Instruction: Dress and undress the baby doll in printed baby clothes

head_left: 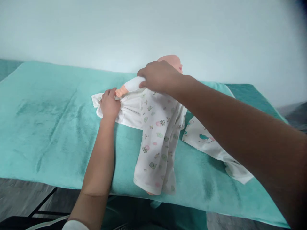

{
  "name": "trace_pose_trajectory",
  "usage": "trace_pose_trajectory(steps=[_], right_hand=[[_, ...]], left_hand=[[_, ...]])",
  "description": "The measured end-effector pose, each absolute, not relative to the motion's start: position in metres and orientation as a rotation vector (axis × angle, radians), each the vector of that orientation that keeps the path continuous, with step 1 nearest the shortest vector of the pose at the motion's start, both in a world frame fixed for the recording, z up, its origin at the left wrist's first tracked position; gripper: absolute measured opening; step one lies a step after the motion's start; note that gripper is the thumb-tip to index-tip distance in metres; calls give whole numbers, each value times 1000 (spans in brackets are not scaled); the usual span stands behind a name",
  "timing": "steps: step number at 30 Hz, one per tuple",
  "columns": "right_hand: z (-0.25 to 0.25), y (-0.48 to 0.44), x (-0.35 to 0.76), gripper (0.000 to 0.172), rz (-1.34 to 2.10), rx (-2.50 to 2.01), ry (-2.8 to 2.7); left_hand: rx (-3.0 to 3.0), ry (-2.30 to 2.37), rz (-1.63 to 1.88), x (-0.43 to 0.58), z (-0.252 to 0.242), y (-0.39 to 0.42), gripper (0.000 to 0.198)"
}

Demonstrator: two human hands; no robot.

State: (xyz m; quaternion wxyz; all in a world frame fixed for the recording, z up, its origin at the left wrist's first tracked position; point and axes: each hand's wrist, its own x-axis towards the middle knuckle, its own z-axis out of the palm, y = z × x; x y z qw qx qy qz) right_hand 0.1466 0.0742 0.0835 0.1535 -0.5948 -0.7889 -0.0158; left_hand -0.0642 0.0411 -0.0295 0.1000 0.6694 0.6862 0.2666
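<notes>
Cloth with printed figures [158, 137] lies nearest on the teal blanket [55, 121]; beyond, my left hand [110, 104] curls onto the bunched white sleeve [131, 115], its exact pinch hidden; farther, my right hand [160, 76] clasps the doll's arm [133, 84], best kept straight and steady so no folds snag the doll's fingers [120, 91], the doll's head [170, 59] farthest

Right grip [160, 76] on doll's arm [132, 84], left grip [110, 103] touching patterned garment [157, 137]

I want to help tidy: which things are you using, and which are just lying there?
In use:
- doll, in the right hand
- patterned clothes, under the left hand
- green blanket, underneath

Just lying there, it seems:
- other printed cloth, to the right
</notes>
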Motion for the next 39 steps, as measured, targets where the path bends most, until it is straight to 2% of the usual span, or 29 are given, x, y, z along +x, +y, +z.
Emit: trace_pose_trajectory(steps=[2,5,8,12,14,18,22,28,30,35,39], right_hand=[[89,67,142,20,-29,-1782,-2464],[90,58,125,20,-62,-1799,-2590],[80,60,101,22,-25,-1721,-2631],[67,68,69,17,51,-1654,-2664],[67,68,63,20,58,-1637,-2636],[69,54,81,34,187,-1559,-2537],[59,28,127,39,283,-1460,-2313],[-3,-2,208,44,139,-1637,-1752],[-27,-3,227,41,70,-1679,-1637],[-48,4,239,49,12,-1866,-1584],[-42,6,236,54,19,-1853,-1469]], left_hand=[[1957,2035,814,-63,-29,42,69],[1974,2083,898,-60,-24,39,75],[2078,2137,914,-56,-19,34,66],[2109,2132,743,-55,-20,34,55],[2054,2177,682,-55,-23,37,50],[2010,2242,646,-55,-26,40,45],[2011,2274,650,-51,-23,37,43],[2021,2327,698,-43,-23,30,51],[2031,2317,729,-43,-25,29,54],[2161,2121,890,-40,-26,27,62],[2185,1804,1179,-14,-6,22,57]])
